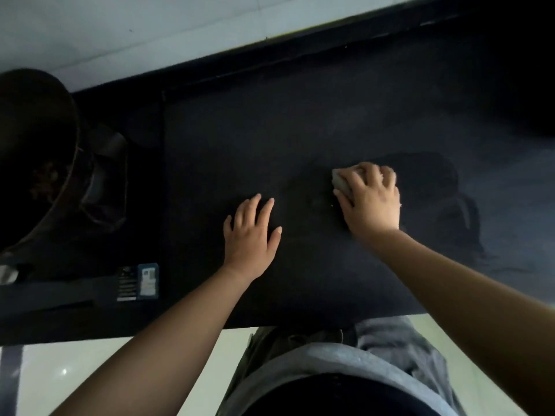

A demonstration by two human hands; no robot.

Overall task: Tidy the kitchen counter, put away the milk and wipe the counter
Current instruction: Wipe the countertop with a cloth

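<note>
The black kitchen counter [300, 121] fills the middle of the view. My right hand [371, 201] presses a pale sponge [341, 181] flat onto the counter, fingers curled over its top; only the sponge's left end shows. A darker wet streak [444, 187] lies on the counter just right of that hand. My left hand [252, 235] rests palm down on the counter to the left of the sponge, fingers spread, holding nothing. No milk is in view.
A dark wok [33, 157] sits on a gas stove [105, 181] at the left, with a label sticker [138, 282] on the stove's front. A light tiled wall [120, 31] runs behind the counter. The pale floor [90, 379] lies below the front edge.
</note>
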